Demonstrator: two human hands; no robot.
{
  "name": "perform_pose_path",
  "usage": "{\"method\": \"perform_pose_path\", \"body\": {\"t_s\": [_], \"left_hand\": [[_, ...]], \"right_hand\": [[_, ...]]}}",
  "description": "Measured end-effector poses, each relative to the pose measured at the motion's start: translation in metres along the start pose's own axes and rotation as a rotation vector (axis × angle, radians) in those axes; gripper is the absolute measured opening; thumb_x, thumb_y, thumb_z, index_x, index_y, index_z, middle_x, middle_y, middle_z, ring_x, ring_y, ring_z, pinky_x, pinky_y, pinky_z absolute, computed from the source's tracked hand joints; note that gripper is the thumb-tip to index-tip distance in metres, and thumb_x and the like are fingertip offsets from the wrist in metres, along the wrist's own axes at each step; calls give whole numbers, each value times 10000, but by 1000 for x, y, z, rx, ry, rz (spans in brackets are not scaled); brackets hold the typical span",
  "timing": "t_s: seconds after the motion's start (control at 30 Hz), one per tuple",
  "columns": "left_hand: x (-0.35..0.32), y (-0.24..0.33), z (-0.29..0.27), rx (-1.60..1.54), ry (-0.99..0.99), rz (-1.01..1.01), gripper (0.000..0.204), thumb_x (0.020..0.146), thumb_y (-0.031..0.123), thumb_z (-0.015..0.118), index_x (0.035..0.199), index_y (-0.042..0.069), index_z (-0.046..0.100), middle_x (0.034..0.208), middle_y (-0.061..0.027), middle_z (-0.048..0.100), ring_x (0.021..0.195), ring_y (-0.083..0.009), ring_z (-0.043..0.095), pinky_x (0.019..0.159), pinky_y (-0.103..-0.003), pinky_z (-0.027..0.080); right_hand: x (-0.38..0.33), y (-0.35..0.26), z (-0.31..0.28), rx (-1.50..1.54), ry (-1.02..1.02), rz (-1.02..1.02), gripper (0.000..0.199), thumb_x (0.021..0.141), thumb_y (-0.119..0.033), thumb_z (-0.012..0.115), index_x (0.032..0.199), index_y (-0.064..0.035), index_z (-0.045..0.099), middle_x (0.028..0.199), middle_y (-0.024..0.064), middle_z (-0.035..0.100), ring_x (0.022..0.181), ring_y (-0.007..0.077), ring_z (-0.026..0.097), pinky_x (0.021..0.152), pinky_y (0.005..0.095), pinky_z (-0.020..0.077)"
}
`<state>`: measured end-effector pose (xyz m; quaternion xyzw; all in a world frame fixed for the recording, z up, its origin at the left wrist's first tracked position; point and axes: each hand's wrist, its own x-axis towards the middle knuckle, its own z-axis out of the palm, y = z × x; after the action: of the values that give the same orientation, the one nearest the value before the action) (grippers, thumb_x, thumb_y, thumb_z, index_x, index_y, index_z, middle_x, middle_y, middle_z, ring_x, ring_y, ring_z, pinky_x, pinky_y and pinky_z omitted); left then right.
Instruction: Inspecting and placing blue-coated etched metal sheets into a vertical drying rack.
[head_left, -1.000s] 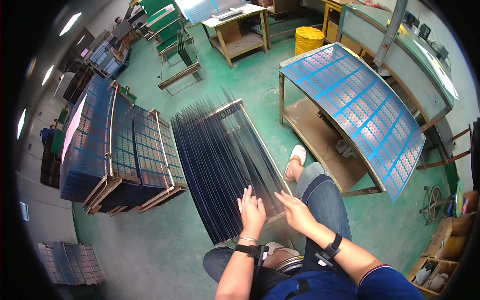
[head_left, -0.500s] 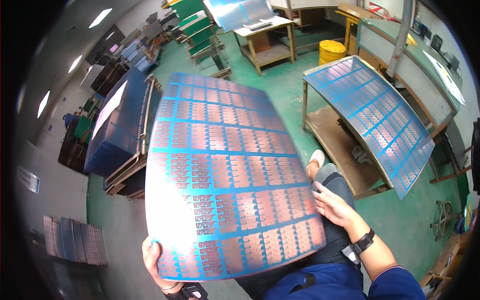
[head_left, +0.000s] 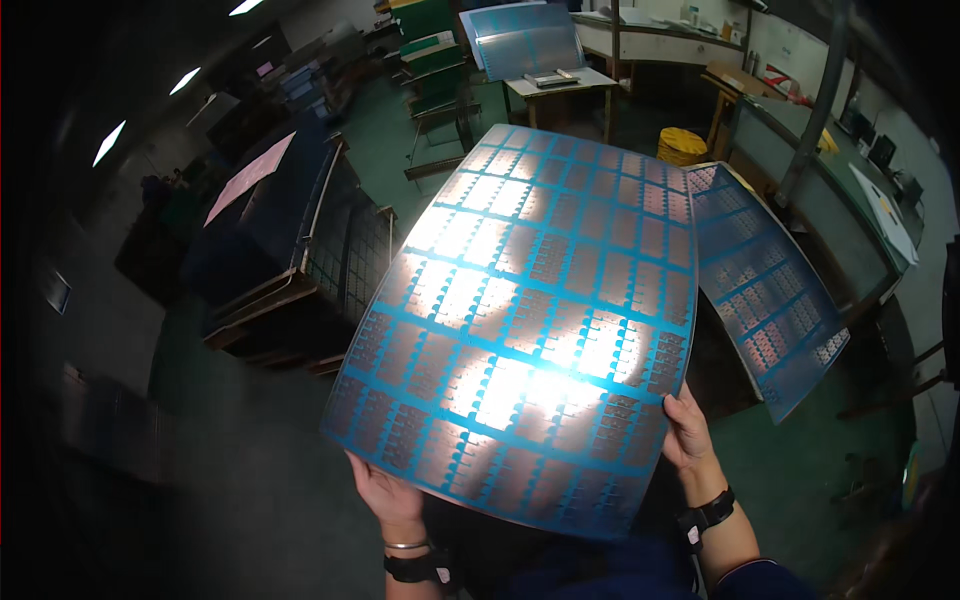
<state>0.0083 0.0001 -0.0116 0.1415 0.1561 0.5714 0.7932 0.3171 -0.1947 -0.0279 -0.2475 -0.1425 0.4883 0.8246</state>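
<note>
I hold a large, thin printed circuit board panel (head_left: 560, 255), copper coloured with a blue grid and repeated patterns, tilted in front of me. Bright glare covers parts of its face. My left hand (head_left: 388, 497) grips its near edge close to the left corner, with most of the fingers hidden beneath. On the right edge, my right hand (head_left: 688, 435) is closed, its thumb at the rim and its other fingers partly hidden behind. A second similar panel (head_left: 770, 290) lies bowed at the right, partly covered by the held one.
At left stands a tall stack of dark panels (head_left: 270, 215) on a wooden-edged rack, topped by a pink sheet (head_left: 252, 178). A small table (head_left: 590, 84), a yellow drum (head_left: 682, 145) and green racks (head_left: 432, 60) are farther back. A long bench (head_left: 800, 150) runs along the right.
The held panel has swung right, now overlapping the second panel. My right hand, open beside it before, now grips its right edge. My left hand has moved right. The picture is darker.
</note>
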Motion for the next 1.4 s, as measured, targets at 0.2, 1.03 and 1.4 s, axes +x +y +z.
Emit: {"method": "perform_pose_path", "body": {"t_s": [0.2,1.03,1.4], "left_hand": [[-38,-61,-5,-8,45,-290,225,918,280,515,1027,101,597,1052,-35,623,985,-185,581,899,-385,466],[-2,-3,-39,529,304,-60,245,930,297,512,1036,86,577,972,-10,585,915,-117,559,814,-297,477],[-27,54,-19,568,520,292,283,933,295,507,1095,68,560,1013,-15,568,958,-112,536,832,-275,460]], "right_hand": [[-25,28,19,-10,42,20,500,833,-26,590,1294,-37,398,1261,113,498,1189,222,464,1016,394,366],[-52,-102,20,-226,173,-446,666,769,18,570,1366,-37,279,1275,140,459,1173,279,471,970,427,397],[-49,-158,-8,-729,371,-346,496,946,-310,429,1261,73,444,940,154,643,826,167,623,747,236,491]]}}
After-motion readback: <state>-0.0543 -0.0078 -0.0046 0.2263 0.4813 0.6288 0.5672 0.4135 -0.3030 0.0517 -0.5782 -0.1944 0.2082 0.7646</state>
